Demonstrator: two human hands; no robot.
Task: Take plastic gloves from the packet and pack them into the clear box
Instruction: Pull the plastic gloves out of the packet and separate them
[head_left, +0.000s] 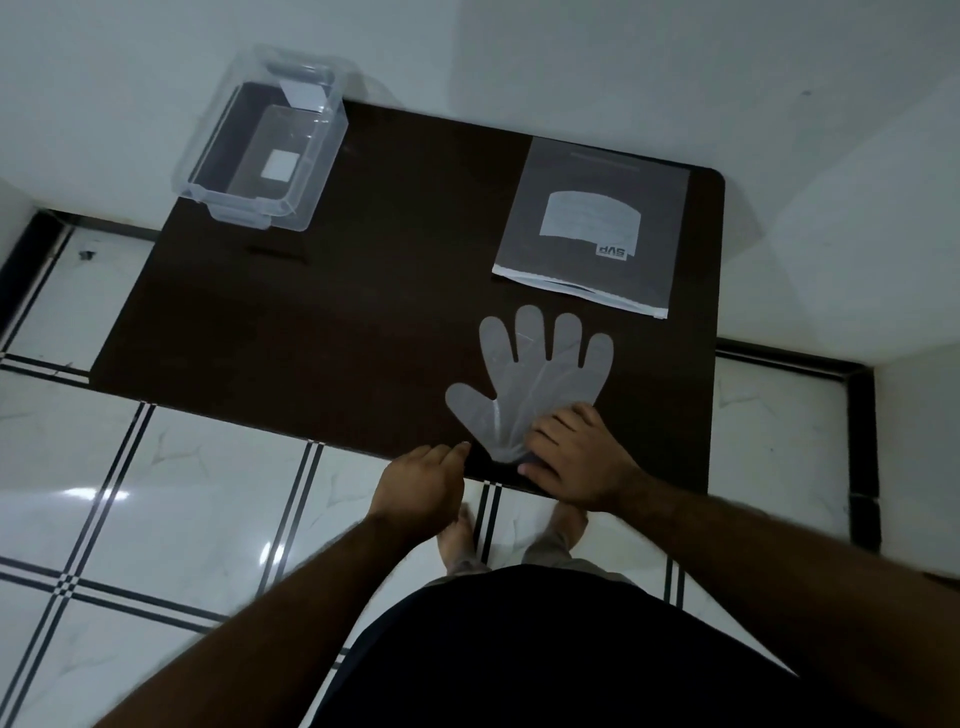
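Pressing right hand (576, 457) on glove (535, 374) cuff, near table (311, 338) edge

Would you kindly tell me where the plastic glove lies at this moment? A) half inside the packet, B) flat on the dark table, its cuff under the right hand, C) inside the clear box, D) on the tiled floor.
B: the glove lies spread flat on the dark table, the right hand resting on its cuff, apart from the clear box and the packet.
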